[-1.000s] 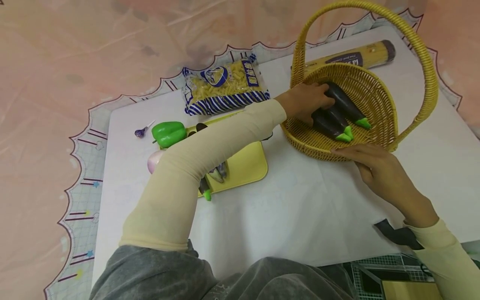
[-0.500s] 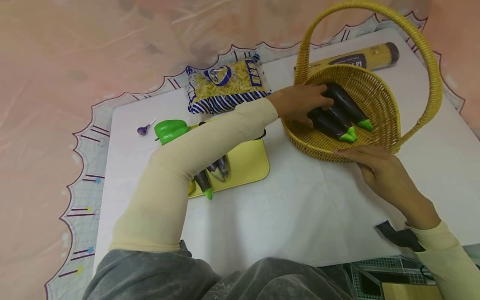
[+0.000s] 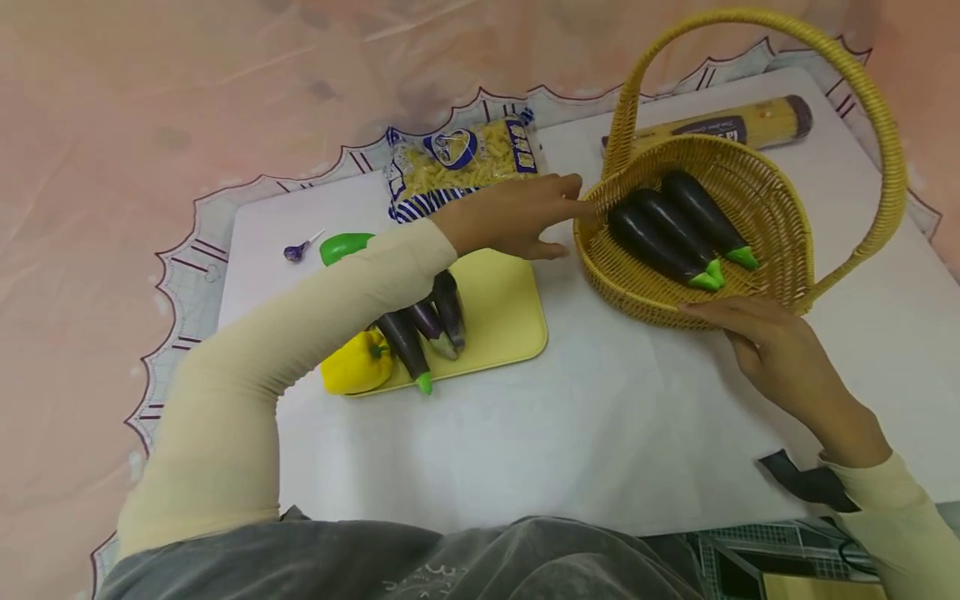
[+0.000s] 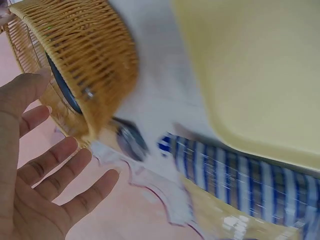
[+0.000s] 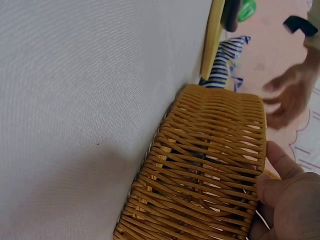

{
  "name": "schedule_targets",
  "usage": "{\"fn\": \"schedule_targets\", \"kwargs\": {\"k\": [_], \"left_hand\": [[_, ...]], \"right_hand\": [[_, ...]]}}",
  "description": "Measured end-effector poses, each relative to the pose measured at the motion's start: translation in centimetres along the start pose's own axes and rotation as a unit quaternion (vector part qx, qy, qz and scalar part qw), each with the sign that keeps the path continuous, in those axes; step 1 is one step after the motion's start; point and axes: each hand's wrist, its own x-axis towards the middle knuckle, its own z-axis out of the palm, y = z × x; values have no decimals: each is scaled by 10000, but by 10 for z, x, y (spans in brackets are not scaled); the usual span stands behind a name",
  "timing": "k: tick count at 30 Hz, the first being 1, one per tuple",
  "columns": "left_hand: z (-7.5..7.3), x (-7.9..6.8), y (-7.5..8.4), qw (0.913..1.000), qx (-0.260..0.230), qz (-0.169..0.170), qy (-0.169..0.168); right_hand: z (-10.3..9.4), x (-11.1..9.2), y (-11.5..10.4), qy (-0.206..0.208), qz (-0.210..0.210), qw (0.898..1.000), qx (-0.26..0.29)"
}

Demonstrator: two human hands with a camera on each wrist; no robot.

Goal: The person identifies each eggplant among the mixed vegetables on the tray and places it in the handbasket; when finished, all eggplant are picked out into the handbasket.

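My left hand hovers between the yellow tray and the wicker basket, its fingers spread and holding nothing. In the left wrist view its fingertips overlap the basket's rim. Three dark eggplants with green stems lie side by side inside the basket. My right hand holds the near rim; in the right wrist view the thumb lies against the woven wall. On the tray are several more eggplants and a yellow bell pepper, partly behind my left sleeve.
A bag of pasta lies behind the tray, partly covered by my left hand. A long spaghetti pack lies behind the basket, whose tall handle arches above. A green bell pepper and a lollipop are at the left.
My left hand has let go of an eggplant and come out of the basket, moving left with its fingers spreading. The right hand has stayed at the rim.
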Motion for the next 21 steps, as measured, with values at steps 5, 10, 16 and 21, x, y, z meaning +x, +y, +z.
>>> {"fn": "schedule_targets", "kwargs": {"k": [5,10,16,21], "left_hand": [[10,-39,-15,9989,-285,-362,-41],[27,-68,-26,9952,-607,-748,-191],[44,-93,-31,9882,-833,-1225,-396],[55,-107,-37,9887,-716,-1276,-319]], "right_hand": [[0,0,-1,-10,-16,10000,-25],[-1,0,-2,30,2,10000,2],[-1,0,-2,-48,70,9999,-86],[0,0,-2,-51,72,9999,-79]]}}
